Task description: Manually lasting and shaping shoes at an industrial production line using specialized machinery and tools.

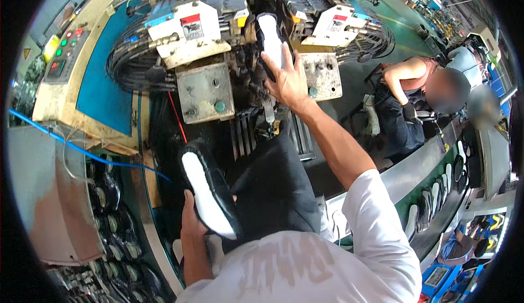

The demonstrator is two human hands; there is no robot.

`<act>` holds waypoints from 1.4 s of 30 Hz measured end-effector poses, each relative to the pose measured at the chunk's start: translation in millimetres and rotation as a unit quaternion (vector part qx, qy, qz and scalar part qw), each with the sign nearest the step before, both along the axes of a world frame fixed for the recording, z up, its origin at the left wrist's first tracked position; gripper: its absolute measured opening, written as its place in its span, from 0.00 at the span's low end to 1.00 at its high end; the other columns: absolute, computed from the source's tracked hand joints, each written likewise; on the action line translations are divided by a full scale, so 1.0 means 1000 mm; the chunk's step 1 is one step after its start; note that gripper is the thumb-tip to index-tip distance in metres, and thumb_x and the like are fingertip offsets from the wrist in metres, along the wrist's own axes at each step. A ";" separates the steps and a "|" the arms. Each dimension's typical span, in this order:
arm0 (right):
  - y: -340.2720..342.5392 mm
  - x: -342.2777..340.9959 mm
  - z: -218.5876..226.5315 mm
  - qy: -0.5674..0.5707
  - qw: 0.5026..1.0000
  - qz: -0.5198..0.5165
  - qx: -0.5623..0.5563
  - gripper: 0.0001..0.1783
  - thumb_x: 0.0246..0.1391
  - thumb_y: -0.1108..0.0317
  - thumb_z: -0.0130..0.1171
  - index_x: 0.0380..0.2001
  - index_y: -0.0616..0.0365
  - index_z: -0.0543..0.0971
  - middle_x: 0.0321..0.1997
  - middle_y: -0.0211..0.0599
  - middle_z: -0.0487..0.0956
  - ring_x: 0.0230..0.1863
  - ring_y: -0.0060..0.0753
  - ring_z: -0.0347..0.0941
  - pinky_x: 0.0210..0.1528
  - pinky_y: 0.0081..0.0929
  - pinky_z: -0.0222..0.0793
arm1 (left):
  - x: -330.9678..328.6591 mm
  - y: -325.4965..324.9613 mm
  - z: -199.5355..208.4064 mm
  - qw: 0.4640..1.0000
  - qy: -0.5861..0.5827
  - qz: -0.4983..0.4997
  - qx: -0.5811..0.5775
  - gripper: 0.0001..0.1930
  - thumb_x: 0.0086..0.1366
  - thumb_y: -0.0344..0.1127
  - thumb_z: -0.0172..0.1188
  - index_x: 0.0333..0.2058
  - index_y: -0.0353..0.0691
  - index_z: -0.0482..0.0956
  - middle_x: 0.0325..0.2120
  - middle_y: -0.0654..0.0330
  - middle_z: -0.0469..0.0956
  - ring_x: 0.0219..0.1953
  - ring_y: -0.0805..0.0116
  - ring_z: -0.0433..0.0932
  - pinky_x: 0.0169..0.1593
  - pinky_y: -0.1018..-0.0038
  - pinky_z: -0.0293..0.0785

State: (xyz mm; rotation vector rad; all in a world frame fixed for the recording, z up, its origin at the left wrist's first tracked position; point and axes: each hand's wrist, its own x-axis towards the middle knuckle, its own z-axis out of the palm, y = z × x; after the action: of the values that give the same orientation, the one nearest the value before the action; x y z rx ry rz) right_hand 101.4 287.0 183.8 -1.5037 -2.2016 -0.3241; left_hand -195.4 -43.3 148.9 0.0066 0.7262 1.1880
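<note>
On the left, my left hand (193, 219) is closed around a black shoe upper (221, 185) with a white bottom board (203, 189) facing up. It lies tilted above my left thigh, and some of my fingers are hidden behind it. Ahead of me, a second black shoe upper (269, 74) with a white bottom sits in the middle of a machine (256, 93), toe end away from me. My right hand (287, 81) rests on its near end, fingers spread over the white surface and its edge.
Metal control boxes (205, 93) flank the machine's centre, with bundled black hoses (131, 63) outside them. A button panel (65, 54) stands far left. Racks of shoes (117, 232) line my left, and a metal bench (406, 166) with shoes runs right. Another person (406, 93) sits at right.
</note>
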 end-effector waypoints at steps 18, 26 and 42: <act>0.126 -0.005 -0.040 -0.174 0.966 -0.013 0.189 0.33 0.73 0.56 0.53 0.77 0.52 0.68 0.80 0.60 0.66 0.81 0.62 0.59 0.85 0.50 0.50 | 0.041 0.108 0.001 0.992 -0.001 -0.108 0.062 0.53 0.73 0.76 0.52 0.77 0.32 0.57 0.63 0.35 0.77 0.57 0.32 0.84 0.59 0.39 0.84; 0.201 0.029 -0.092 -0.033 0.993 0.054 0.099 0.34 0.73 0.54 0.53 0.78 0.52 0.67 0.80 0.60 0.65 0.82 0.61 0.58 0.84 0.49 0.50 | 0.047 0.145 -0.011 0.991 -0.015 -0.098 0.086 0.45 0.77 0.65 0.57 0.76 0.33 0.59 0.61 0.36 0.78 0.56 0.35 0.85 0.58 0.42 0.86; -0.096 -0.111 -0.030 0.593 0.639 0.204 -0.446 0.41 0.76 0.41 0.55 0.81 0.53 0.64 0.85 0.50 0.61 0.83 0.47 0.57 0.83 0.43 0.51 | 0.029 0.100 0.000 0.967 0.242 0.017 0.075 0.37 0.79 0.45 0.62 0.79 0.42 0.59 0.67 0.53 0.74 0.66 0.61 0.75 0.69 0.62 0.72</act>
State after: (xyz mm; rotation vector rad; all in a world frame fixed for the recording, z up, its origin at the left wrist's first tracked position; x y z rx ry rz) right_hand -9.7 190.7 154.3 -0.9021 -1.3667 1.6466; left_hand -166.6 56.3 149.1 0.4257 1.0625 1.2862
